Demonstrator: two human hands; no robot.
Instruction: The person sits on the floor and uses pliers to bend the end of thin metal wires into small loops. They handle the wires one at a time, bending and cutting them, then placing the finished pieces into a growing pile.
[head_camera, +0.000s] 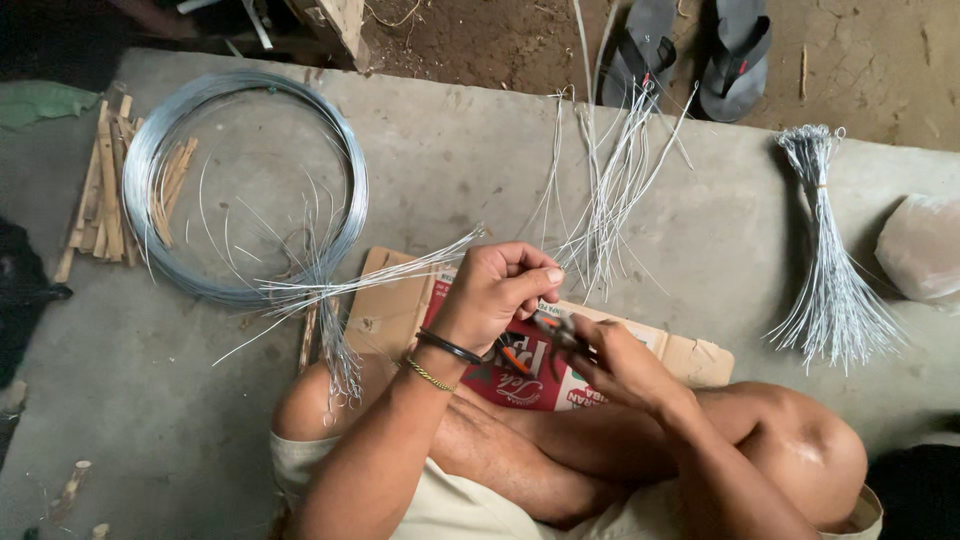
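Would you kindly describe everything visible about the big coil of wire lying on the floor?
The coil of wire is a large round hoop of many thin, shiny grey metal strands wound together. It lies flat on the grey concrete floor, at the person's upper left. Loose ends spring out from its lower right side. Short wooden sticks lie under and beside its left edge, some showing inside the ring. Neither hand touches it.

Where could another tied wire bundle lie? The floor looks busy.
Bare concrete lies between the loose cut wires and the tied wire bundle, and on the near left below the wire coil. It is crowded around the hands, the flattened cardboard and the wood sticks.
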